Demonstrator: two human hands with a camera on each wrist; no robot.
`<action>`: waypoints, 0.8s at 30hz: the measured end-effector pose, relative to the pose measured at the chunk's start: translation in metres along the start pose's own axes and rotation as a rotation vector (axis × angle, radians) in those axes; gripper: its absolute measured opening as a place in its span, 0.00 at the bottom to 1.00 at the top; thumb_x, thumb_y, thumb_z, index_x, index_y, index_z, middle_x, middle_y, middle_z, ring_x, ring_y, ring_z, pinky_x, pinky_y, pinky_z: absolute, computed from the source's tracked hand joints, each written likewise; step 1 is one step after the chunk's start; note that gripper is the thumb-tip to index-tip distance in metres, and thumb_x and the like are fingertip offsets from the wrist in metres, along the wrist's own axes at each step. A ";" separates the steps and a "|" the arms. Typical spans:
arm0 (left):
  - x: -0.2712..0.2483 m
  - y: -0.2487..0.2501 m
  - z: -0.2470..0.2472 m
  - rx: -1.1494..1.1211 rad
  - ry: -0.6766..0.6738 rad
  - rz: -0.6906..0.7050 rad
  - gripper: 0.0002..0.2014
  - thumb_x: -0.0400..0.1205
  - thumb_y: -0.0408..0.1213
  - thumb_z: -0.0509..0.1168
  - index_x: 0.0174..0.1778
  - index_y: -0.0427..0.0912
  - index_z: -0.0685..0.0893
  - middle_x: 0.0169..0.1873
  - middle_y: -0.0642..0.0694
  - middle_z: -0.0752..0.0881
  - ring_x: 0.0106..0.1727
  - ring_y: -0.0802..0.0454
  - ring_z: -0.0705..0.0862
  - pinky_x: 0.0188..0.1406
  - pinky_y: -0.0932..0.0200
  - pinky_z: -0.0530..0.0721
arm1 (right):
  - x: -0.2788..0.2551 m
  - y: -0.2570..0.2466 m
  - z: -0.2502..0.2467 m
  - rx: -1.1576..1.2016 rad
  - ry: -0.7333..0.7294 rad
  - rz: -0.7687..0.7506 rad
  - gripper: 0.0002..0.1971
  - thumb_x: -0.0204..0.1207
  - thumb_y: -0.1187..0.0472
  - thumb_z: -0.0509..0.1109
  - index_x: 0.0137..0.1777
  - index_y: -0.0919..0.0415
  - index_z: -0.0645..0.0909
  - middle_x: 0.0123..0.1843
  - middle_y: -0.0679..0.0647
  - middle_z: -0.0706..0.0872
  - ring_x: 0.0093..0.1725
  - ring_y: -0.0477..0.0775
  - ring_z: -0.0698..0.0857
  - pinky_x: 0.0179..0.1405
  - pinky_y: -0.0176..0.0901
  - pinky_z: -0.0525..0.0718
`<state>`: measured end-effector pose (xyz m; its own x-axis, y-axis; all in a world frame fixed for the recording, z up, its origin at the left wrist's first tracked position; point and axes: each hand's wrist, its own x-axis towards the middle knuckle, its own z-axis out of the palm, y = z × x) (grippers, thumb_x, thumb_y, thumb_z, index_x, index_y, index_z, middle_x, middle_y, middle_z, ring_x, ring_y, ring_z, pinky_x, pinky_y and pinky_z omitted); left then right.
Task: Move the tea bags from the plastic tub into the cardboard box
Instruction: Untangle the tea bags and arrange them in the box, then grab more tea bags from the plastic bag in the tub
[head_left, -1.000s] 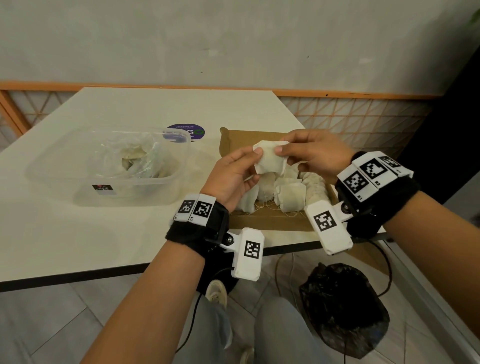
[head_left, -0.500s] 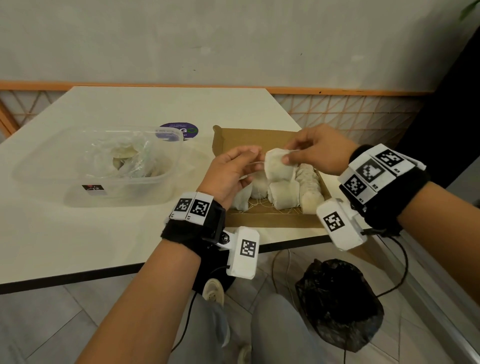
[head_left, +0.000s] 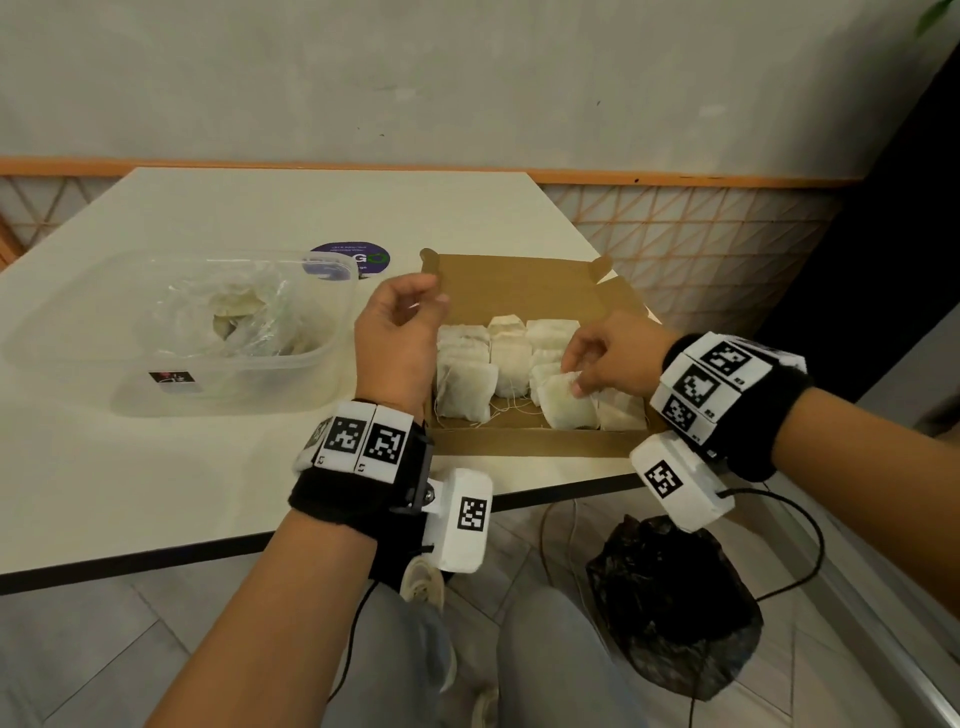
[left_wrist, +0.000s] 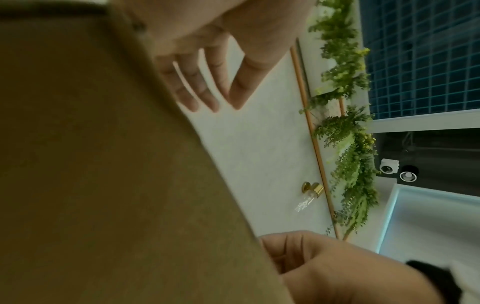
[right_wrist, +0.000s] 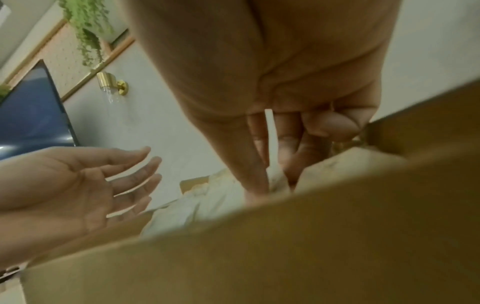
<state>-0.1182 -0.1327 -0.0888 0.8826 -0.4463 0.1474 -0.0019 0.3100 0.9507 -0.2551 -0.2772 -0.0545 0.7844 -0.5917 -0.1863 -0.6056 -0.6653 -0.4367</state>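
- Near the front right corner of the cardboard box (head_left: 530, 441), the newest tea bag (head_left: 566, 408) now lies among the packed rows; half a second ago it was still held in the air between both hands.
- The right hand (head_left: 610, 361) has come down into the box, and its fingertips (head_left: 581, 385) rest on that bag. Whether they pinch it or only press it flat cannot be told; the right wrist view shows the fingers (right_wrist: 259, 160) pointing straight down beside the bag.
- The left hand (head_left: 397, 332) has let go and hovers over the box's left wall, holding nothing. Its fingers (left_wrist: 197, 90) are relaxed and slightly spread.
- Three rows of tea bags (head_left: 511, 358) fill most of the box floor, so this placement looks all but finished.
- Left of the box on the white table (head_left: 156, 478), the clear plastic tub (head_left: 171, 338) shows a crumpled wrapper and what seem to be a few bags. The left hand is probably free to fetch the next one.
- Behind the tub sits a purple round sticker (head_left: 358, 254).
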 end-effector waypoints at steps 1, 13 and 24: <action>0.000 -0.002 -0.001 0.032 -0.001 -0.028 0.13 0.77 0.24 0.68 0.46 0.50 0.81 0.50 0.47 0.85 0.56 0.50 0.82 0.57 0.61 0.80 | 0.000 0.002 -0.001 -0.010 0.046 -0.010 0.11 0.68 0.66 0.77 0.49 0.58 0.81 0.39 0.49 0.81 0.38 0.48 0.80 0.41 0.39 0.79; 0.003 -0.010 -0.009 0.022 -0.130 -0.458 0.29 0.77 0.13 0.51 0.72 0.41 0.75 0.66 0.42 0.80 0.65 0.43 0.80 0.45 0.53 0.85 | -0.039 0.013 0.011 -0.301 -0.144 -0.354 0.19 0.79 0.67 0.57 0.64 0.53 0.82 0.59 0.46 0.79 0.61 0.44 0.75 0.66 0.33 0.68; 0.000 -0.006 -0.006 0.119 -0.107 -0.403 0.26 0.77 0.15 0.54 0.67 0.39 0.78 0.67 0.40 0.80 0.67 0.43 0.79 0.67 0.46 0.79 | -0.035 0.006 0.031 -0.208 -0.027 -0.288 0.18 0.82 0.65 0.56 0.66 0.57 0.81 0.61 0.50 0.77 0.64 0.48 0.75 0.56 0.26 0.61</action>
<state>-0.1153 -0.1295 -0.0964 0.7703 -0.5985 -0.2201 0.2730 -0.0025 0.9620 -0.2820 -0.2461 -0.0780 0.9284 -0.3559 -0.1066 -0.3715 -0.8832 -0.2864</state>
